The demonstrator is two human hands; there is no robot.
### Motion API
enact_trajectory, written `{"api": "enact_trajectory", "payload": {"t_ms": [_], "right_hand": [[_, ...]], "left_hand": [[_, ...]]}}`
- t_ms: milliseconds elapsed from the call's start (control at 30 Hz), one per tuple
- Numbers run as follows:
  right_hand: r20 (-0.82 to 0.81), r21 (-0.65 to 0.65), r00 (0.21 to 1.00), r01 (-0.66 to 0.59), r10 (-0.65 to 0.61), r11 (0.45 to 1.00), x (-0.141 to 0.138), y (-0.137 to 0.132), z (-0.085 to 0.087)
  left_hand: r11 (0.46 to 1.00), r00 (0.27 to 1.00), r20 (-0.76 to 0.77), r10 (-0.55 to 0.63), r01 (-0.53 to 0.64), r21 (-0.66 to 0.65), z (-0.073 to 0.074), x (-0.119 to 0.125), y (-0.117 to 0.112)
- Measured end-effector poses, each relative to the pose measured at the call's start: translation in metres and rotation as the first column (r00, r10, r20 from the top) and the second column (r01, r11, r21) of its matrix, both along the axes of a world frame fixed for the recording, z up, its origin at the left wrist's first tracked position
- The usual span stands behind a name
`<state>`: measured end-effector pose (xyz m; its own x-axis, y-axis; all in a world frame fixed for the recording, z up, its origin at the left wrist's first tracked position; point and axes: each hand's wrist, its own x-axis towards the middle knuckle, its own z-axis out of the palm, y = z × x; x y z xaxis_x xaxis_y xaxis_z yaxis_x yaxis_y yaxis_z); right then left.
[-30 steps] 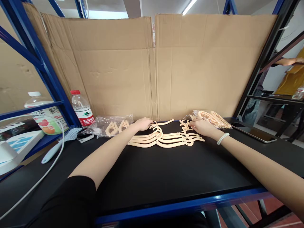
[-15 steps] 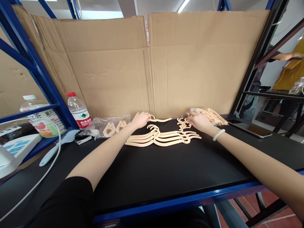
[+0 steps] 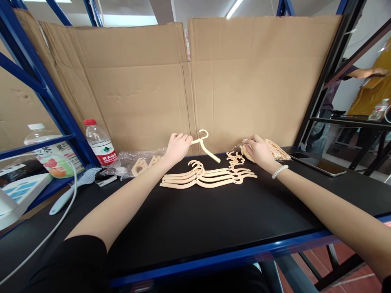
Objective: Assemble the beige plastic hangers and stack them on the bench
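My left hand (image 3: 180, 145) is closed on one end of a cream hanger (image 3: 210, 153), held raised at the back of the table with its hook upward. Below it lies a row of several overlapping hangers (image 3: 183, 181), hooks together in the middle. My right hand (image 3: 259, 150) is at a clear bag of cream hanger pieces (image 3: 276, 149), fingers curled down over the bag's left end; what they grip is hidden. Just left of it lies a cluster of small cream hooks (image 3: 234, 158).
At left lie another plastic bag with cream pieces (image 3: 140, 166), a red-capped water bottle (image 3: 100, 144), a hairbrush (image 3: 82, 181) and a white cable (image 3: 75, 191). A phone (image 3: 319, 163) lies at right. Cardboard (image 3: 137, 89) walls the back. Another person's arm (image 3: 365, 73) shows far right.
My left hand has raised its hanger, turning the hook upward and the free arm down. My right hand has shifted slightly right and up, from beside the small hooks onto the bag.
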<state>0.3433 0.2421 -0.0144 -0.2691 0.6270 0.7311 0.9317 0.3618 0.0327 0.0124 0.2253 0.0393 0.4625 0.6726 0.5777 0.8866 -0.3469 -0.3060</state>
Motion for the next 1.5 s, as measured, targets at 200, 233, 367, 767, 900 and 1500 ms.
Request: {"api": "enact_trajectory", "payload": {"t_ms": [200, 233, 367, 767, 900, 1500], "right_hand": [[-0.109, 0.077, 0.993, -0.031, 0.039, 0.997, 0.002, -0.005, 0.006], [-0.134, 0.092, 0.990, -0.029, 0.042, 0.995, 0.002, -0.007, 0.008], [-0.326, 0.104, 0.943, -0.028, 0.060, 0.994, 0.003, -0.014, 0.021], [-0.989, -0.023, 0.110, -0.763, 0.095, 0.646, -0.006, -0.058, 0.033], [-0.998, -0.023, 0.057, -0.808, 0.040, 0.588, -0.016, -0.061, 0.029], [-0.989, -0.094, 0.134, -0.907, 0.069, 0.410, -0.040, -0.099, 0.015]], "left_hand": [[0.997, 0.976, 0.208, 0.056, -0.044, -0.058, -0.001, -0.005, -0.017], [0.995, 0.960, 0.271, 0.067, -0.044, -0.090, -0.002, -0.005, -0.021], [0.979, 0.897, 0.436, 0.077, 0.014, -0.202, -0.004, -0.004, -0.047], [0.911, 0.795, 0.603, -0.060, 0.291, -0.293, -0.037, -0.010, -0.126], [0.899, 0.758, 0.647, -0.083, 0.337, -0.279, -0.039, -0.010, -0.133], [0.899, 0.850, 0.526, -0.037, 0.258, -0.353, -0.060, -0.009, -0.143]]}}
